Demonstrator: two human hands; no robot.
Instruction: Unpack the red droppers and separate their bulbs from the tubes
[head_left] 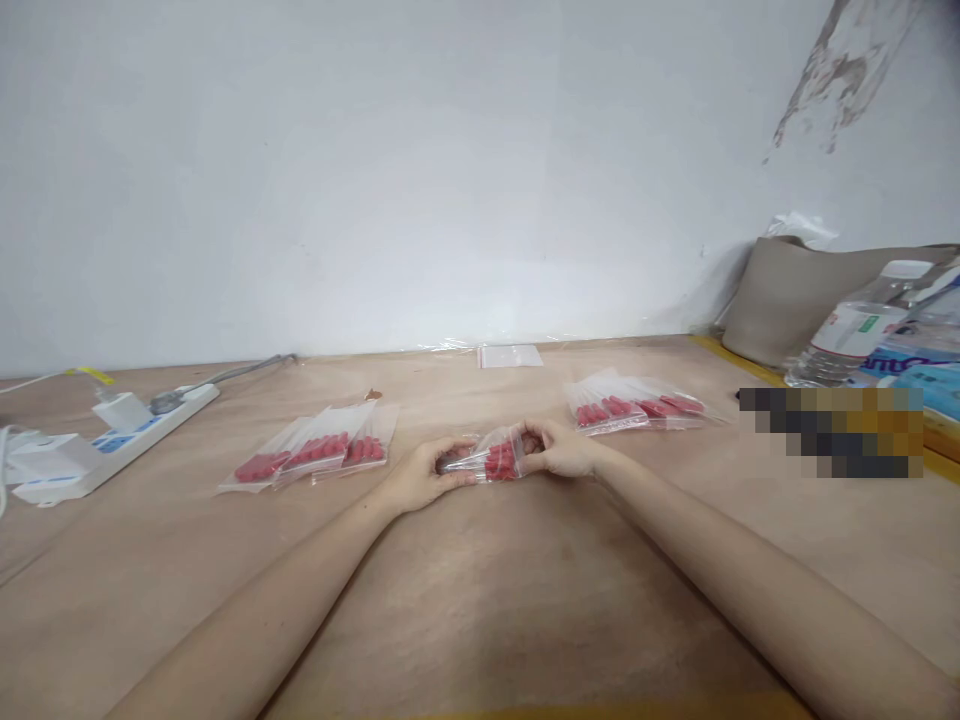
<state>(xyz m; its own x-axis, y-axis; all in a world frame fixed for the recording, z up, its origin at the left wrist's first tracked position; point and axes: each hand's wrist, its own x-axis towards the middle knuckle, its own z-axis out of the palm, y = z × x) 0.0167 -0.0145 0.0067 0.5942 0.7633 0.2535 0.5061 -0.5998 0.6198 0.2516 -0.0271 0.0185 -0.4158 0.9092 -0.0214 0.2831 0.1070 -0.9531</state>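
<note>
Resealable plastic bag (501, 462) with red pieces, one, is at the middle of the wooden table (465, 600), gripped at its left end by the left hand (420, 475) and at its right by the right hand (561, 450). Three filled bags (319, 450) overlap leftward; overlap hides the count of the right-hand fan (637, 402). One flat bag (511, 356) lies near the wall (420, 180).
</note>
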